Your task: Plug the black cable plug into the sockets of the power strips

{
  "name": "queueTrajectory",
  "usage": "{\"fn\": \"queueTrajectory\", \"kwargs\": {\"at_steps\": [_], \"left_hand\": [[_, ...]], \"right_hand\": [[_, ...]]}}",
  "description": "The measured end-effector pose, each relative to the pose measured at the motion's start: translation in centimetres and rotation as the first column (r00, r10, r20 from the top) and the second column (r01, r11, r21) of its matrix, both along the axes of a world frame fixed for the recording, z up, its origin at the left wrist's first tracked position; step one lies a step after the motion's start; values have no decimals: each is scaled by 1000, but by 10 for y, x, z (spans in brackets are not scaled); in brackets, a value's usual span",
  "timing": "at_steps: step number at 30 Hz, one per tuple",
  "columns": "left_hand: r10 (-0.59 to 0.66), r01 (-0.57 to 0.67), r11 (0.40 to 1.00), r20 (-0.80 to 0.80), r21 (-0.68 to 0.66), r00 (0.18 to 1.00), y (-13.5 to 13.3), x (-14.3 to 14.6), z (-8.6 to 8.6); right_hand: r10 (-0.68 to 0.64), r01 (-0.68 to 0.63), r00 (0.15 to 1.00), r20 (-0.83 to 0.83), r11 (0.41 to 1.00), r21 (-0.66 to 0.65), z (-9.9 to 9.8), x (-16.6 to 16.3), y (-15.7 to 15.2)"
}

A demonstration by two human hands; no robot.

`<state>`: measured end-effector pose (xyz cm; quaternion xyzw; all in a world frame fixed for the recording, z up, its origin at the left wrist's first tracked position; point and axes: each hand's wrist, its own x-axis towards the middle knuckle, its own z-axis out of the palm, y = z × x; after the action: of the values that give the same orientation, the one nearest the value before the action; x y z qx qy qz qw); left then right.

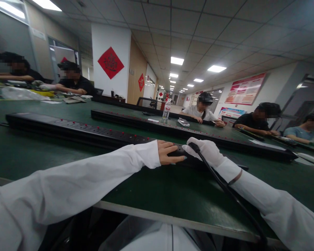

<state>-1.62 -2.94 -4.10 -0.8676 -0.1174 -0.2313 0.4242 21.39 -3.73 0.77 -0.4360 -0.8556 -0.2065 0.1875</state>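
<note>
A long black power strip (pixel 75 130) with red switches lies across the green table (pixel 151 188) in front of me. My bare left hand (pixel 169 152) rests on its near end, fingers stretched flat along it. My right hand (pixel 207 150), in a white glove, sits at the same end with fingers curled over the strip where a black cable (pixel 225 186) leaves it. The cable runs back over my right wrist toward the table edge. Both arms wear white sleeves.
A second long black power strip (pixel 188 130) lies farther back. Several seated people work along the far side and at left. A water bottle (pixel 166 109), a small device (pixel 183 122), papers and a plastic bag (pixel 21 93) lie on the table.
</note>
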Motion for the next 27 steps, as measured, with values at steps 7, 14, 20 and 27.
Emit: {"fn": "queueTrajectory", "kwargs": {"at_steps": [7,14,20,27], "left_hand": [[34,-33,999,18,-22,999,-4,2,-1],[13,-13,1000,49,-6,999,-3,2,-2],[15,-15,1000,41,-18,999,-5,3,-1],[46,-46,998,-11,-40,999,-5,2,2]], "right_hand": [[2,-2,1000,-7,1000,-1,0,-1,1],[9,-9,1000,-6,1000,7,-2,1,2],[16,-16,1000,-5,1000,16,-2,1,3],[19,-19,1000,2,1000,7,0,1,1]]}}
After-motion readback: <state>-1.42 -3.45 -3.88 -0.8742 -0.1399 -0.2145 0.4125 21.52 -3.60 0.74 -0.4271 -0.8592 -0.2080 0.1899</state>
